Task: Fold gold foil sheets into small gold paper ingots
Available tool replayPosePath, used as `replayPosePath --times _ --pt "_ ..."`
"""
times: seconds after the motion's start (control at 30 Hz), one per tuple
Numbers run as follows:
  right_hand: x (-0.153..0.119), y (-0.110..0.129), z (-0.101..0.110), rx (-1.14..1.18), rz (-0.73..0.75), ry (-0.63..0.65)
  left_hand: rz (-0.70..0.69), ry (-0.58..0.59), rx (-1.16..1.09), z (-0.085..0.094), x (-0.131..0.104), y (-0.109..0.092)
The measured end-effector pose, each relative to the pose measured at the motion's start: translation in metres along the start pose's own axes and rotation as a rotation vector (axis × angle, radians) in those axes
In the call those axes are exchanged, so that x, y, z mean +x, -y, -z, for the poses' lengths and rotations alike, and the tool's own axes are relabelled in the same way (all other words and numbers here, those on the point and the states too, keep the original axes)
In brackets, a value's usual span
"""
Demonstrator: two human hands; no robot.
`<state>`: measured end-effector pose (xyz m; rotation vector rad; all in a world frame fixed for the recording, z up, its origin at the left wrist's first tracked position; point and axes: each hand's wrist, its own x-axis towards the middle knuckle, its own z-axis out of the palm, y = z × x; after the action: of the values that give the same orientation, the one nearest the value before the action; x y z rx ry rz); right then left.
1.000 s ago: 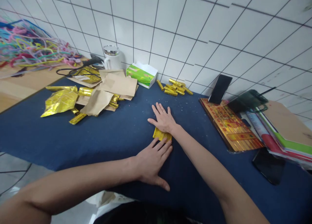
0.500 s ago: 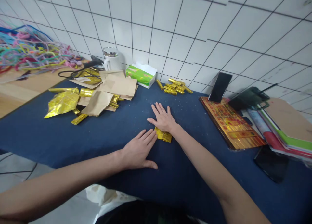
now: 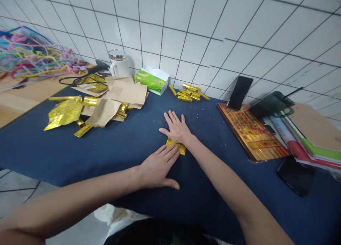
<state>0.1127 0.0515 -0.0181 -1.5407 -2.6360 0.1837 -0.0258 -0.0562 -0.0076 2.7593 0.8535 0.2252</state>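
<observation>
A small folded piece of gold foil paper (image 3: 182, 150) lies on the dark blue cloth (image 3: 128, 145) in front of me, partly hidden under both hands. My left hand (image 3: 158, 167) rests flat, its fingertips on the near left part of the foil and its thumb stretched out. Just beyond it, my right hand (image 3: 177, 128) is flat with fingers spread, its heel on the far edge of the foil. Several rolled gold tubes (image 3: 189, 93) are piled near the wall.
Gold foil (image 3: 64, 112) and brown paper sheets (image 3: 126, 92) lie at the left, by a white mug (image 3: 119, 65) and a green box (image 3: 151, 81). On the right are a propped phone (image 3: 239, 92), a gold-red paper stack (image 3: 253, 135) and a black phone (image 3: 295, 175).
My left hand has slid right and a little forward, so its fingers now cover more of the gold foil. My right hand has stayed nearly in place. The view has shifted slightly.
</observation>
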Motion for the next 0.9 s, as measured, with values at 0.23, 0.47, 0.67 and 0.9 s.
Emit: replayPosePath --times 0.23,0.47,0.67,0.9 --pt "0.002 -0.009 0.004 0.147 -0.047 -0.149 0.011 0.009 -0.034 -0.007 -0.004 0.0" --pt "-0.016 -0.016 0.018 0.141 -0.11 -0.175 0.0 -0.021 -0.041 -0.008 -0.004 0.0" --pt "-0.028 -0.008 0.004 0.029 -0.1 0.062 0.0 -0.045 -0.048 -0.007 -0.004 -0.001" --pt "-0.005 -0.007 0.014 0.069 -0.163 -0.025 0.012 -0.009 -0.052 -0.007 -0.004 -0.001"
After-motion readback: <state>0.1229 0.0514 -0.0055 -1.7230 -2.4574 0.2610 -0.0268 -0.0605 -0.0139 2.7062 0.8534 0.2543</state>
